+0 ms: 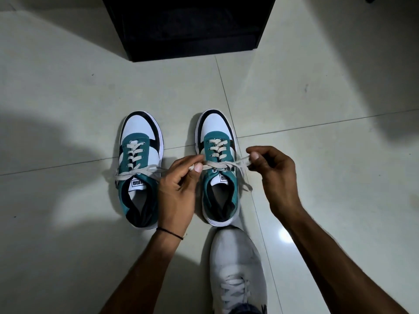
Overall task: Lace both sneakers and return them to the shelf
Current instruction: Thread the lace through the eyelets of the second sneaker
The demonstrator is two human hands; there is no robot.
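Two teal, white and black sneakers stand side by side on the tiled floor, toes pointing away from me. The left sneaker (139, 168) is laced, its cream lace ends lying loose across the tongue. Over the right sneaker (218, 177) a cream lace (223, 164) is stretched sideways above the upper eyelets. My left hand (179, 186) pinches one end of that lace, and my right hand (274, 175) pinches the other end, pulling outward. The black shelf (188, 28) stands on the floor beyond both shoes.
My own foot in a pale grey shoe (235, 268) rests just behind the right sneaker's heel. Glossy cream floor tiles (317, 109) spread all around, with shadows at the left and upper right.
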